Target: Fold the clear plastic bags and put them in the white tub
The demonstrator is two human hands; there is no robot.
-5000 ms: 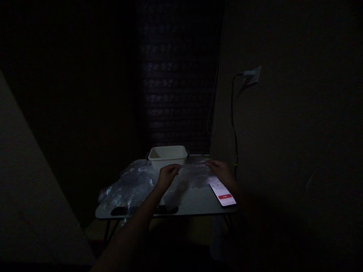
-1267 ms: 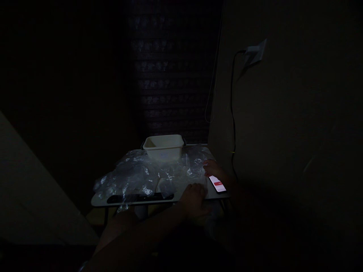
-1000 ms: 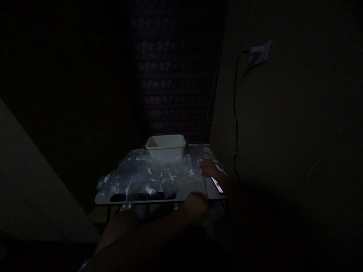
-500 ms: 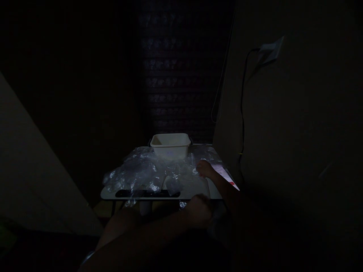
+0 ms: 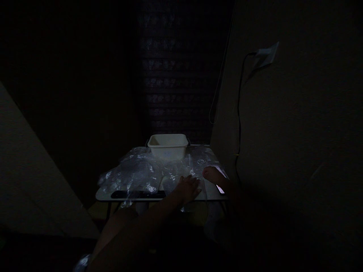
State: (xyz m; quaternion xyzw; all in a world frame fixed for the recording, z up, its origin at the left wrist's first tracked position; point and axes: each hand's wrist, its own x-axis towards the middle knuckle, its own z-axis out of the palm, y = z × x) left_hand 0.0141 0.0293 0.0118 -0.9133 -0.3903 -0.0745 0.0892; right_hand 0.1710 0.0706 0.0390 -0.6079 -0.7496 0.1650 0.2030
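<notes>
Note shift since the earlier frame: left hand (image 5: 188, 189) from worktop (image 5: 104, 196) front edge toward tub (image 5: 169, 152). Locate clear film (image 5: 133, 172) left, front and right of tub. Read left hand as spread on film; right hand (image 5: 210, 173), front-right of tub beside phone (image 5: 221, 189), as curled, grip unclear. Judge step: flattening film. Next: apply even pressure.

Two hands: left (image 5: 188, 188) and right (image 5: 212, 174); one table (image 5: 106, 197); one white tub (image 5: 168, 152); one phone (image 5: 221, 189); one wall outlet (image 5: 272, 54); one black cable (image 5: 238, 109); clear plastic bags (image 5: 136, 172), overlapping, number indeterminate.
</notes>
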